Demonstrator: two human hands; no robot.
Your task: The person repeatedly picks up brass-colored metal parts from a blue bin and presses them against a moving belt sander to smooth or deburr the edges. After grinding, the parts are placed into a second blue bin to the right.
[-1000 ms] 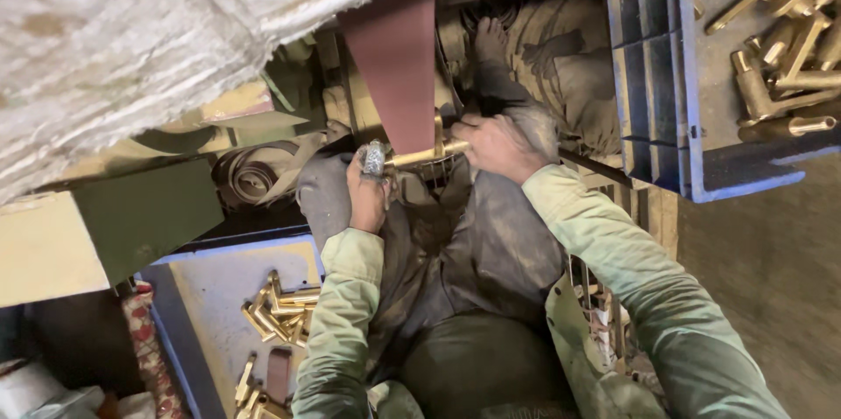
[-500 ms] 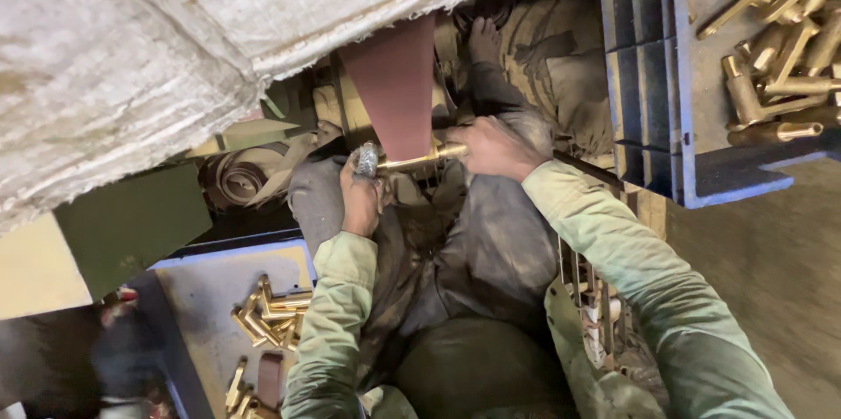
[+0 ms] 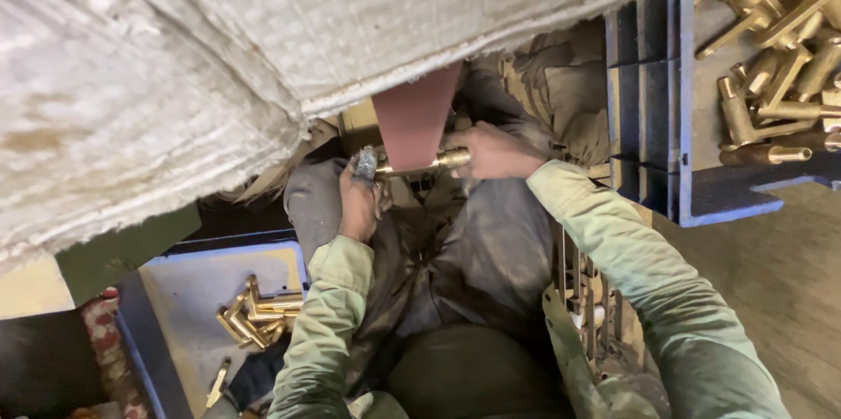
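Note:
A long brass fitting (image 3: 434,161) is held crosswise against the lower end of a reddish-brown sanding belt (image 3: 416,119). My left hand (image 3: 358,198) grips its left end, which is wrapped in a grey rag. My right hand (image 3: 492,152) grips its right end. Both arms wear pale green sleeves. A dark apron covers my lap below the hands.
A blue crate (image 3: 670,121) at the upper right holds several brass fittings (image 3: 771,77). A second blue crate (image 3: 166,296) at the lower left holds a few more brass pieces (image 3: 258,318). A dusty grey-white cover (image 3: 219,51) fills the top left.
The view has shifted, so the grey cover fills more of the top and hides more of the belt. Both hands keep the brass fitting against the belt.

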